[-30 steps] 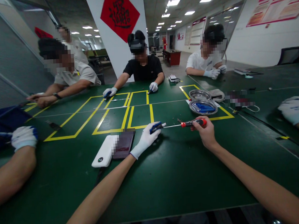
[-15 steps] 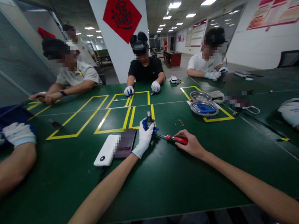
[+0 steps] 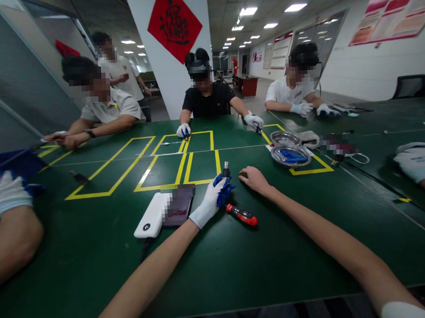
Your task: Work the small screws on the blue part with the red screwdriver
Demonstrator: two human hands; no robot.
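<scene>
My left hand (image 3: 214, 197), in a white glove with blue fingertips, is closed round a small dark metal part (image 3: 226, 168) and holds it upright above the green table (image 3: 239, 262). A red-handled screwdriver (image 3: 241, 215) lies loose on the table just right of that hand. My bare right hand (image 3: 253, 179) rests palm down on the table beyond the screwdriver, fingers curled over small bits I cannot make out.
A white power bank (image 3: 150, 221) and a dark phone (image 3: 178, 209) lie left of my left hand. Two metal dishes (image 3: 289, 154) stand at the right, inside yellow tape outlines (image 3: 184, 167). Several other people sit around the table, their gloved hands at both edges.
My right hand has let go of the screwdriver, which now lies on the table, and has moved forward. My left hand shifted slightly right with the metal part upright.
</scene>
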